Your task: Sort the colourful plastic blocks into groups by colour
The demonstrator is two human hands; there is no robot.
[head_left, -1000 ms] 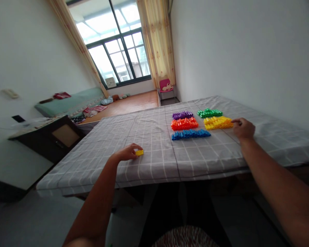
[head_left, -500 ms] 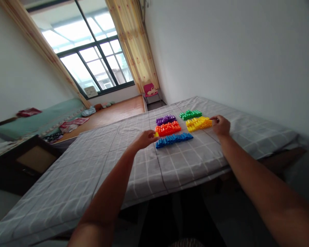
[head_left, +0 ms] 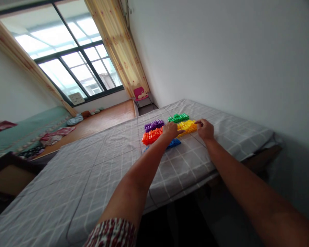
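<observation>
A row of small glossy yellow plastic pieces (head_left: pixel 187 127) lies between my two hands. My left hand (head_left: pixel 170 130) is at the row's left end, thumb along the near side, its other fingers partly hidden. At the right end, the thumb and index finger of my right hand (head_left: pixel 205 129) close on the row's edge. Beside and beneath my left hand and forearm are orange pieces (head_left: pixel 151 136) and blue pieces (head_left: pixel 174 143), both partly covered. Purple pieces (head_left: pixel 153 125) and green pieces (head_left: pixel 178 118) sit farther back in groups of their own.
A grey checked cloth (head_left: pixel 105 164) covers the large table or bed. A white wall (head_left: pixel 221 61) runs along the right. Behind are a wooden platform (head_left: pixel 113 118), a pink chair (head_left: pixel 139 93) and a window (head_left: pixel 74 65). A dark cabinet (head_left: pixel 10 175) stands at left.
My left hand has moved right, from beside the orange and blue pieces to the yellow row, where it had held a yellow piece before. My right hand stays at the row's right end. The view has shifted.
</observation>
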